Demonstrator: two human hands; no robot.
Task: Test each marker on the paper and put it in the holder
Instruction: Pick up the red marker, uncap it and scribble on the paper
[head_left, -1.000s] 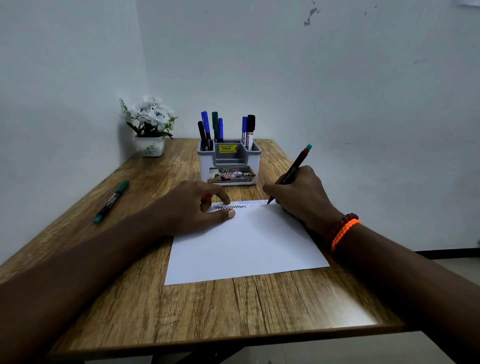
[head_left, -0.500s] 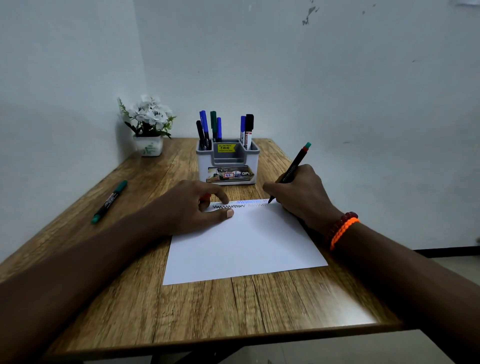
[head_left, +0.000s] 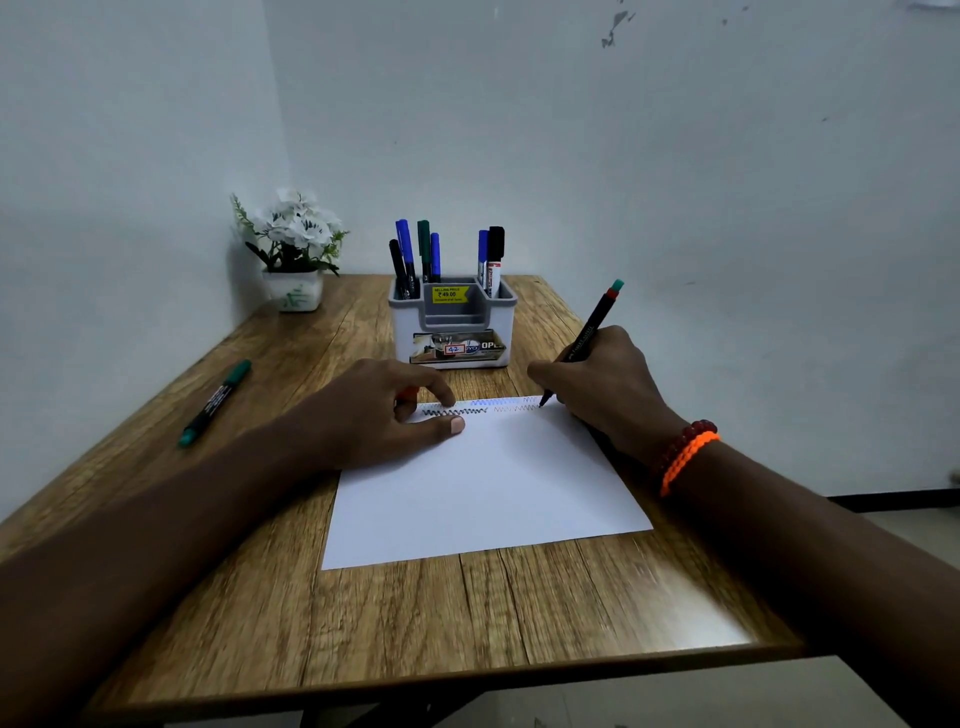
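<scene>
The right hand (head_left: 605, 387) grips a black marker (head_left: 587, 340) with its fingers curled around the barrel, and the tip touches the far edge of the white paper (head_left: 483, 483), at the end of a row of zigzag lines. The left hand (head_left: 374, 410) rests on the paper's far left corner; its fingers are loosely bent and seem to hide a small orange thing. The grey holder (head_left: 453, 325) stands just behind the paper with several markers upright in it. A green marker (head_left: 214, 402) lies on the tabletop (head_left: 415, 623), well apart to the left.
</scene>
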